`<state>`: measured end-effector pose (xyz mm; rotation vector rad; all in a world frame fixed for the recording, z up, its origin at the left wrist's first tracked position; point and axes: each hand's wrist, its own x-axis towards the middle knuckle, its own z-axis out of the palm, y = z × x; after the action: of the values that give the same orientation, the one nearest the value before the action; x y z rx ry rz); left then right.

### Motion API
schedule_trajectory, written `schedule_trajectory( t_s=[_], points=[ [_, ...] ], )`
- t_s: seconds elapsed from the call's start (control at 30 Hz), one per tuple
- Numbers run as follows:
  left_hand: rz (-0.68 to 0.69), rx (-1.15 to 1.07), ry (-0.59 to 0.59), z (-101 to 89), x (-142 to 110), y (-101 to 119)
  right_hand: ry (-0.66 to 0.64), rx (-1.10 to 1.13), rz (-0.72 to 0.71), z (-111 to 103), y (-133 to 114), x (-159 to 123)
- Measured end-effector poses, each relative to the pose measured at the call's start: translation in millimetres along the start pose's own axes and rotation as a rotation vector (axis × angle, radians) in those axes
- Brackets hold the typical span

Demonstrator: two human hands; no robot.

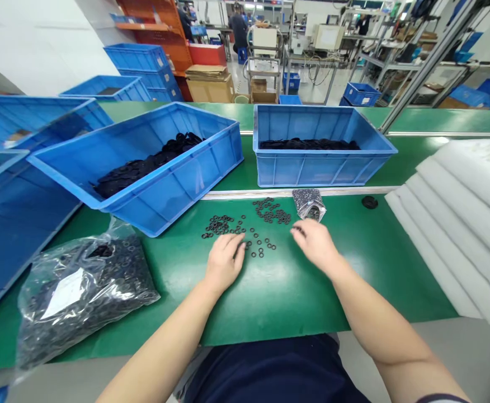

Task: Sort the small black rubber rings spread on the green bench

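Note:
Small black rings (pixel 218 225) lie loosely spread on the green tabletop, with a second cluster of black rings (pixel 275 215) farther back. My left hand (pixel 225 258) rests at the near edge of the loose rings, fingers bent and thumb slightly apart, touching or close to a few of them. To the right, my right hand (pixel 315 242) is pinched, with something dark, apparently black rings, at its fingertips. Just behind it is a small clear bag (pixel 310 204) with dark contents, its mouth facing me.
A large clear bag of black rings (pixel 89 285) lies at left. Behind, two blue bins (pixel 320 169) (pixel 194 179) hold flat black parts. White foam sheets (pixel 455 224) are stacked at right, near a small black coil (pixel 370 202). A metal post (pixel 429 67) rises behind.

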<state>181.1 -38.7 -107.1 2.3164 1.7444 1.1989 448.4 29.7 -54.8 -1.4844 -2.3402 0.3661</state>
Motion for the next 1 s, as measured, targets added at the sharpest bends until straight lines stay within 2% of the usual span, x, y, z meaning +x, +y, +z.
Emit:
schedule_trajectory(
  t_s=[0.13,0.23,0.43,0.67,1.0],
  points=[
    [0.110,-0.089,-0.170,-6.8,-27,21,-0.366,-0.042,-0.245,33,-50,-28],
    [0.137,-0.050,-0.279,-11.4,-36,30,-0.478,-0.076,-0.318,46,-67,-33],
    [0.092,-0.012,-0.350,-3.0,-32,29,-0.481,-0.020,-0.238,35,-59,-27],
    [0.089,-0.068,-0.301,-1.1,-33,25,-0.486,0.014,-0.216,32,-50,-26],
    [0.088,-0.091,-0.310,-2.1,-31,26,-0.436,0.084,-0.177,32,-41,-23]
  ],
)
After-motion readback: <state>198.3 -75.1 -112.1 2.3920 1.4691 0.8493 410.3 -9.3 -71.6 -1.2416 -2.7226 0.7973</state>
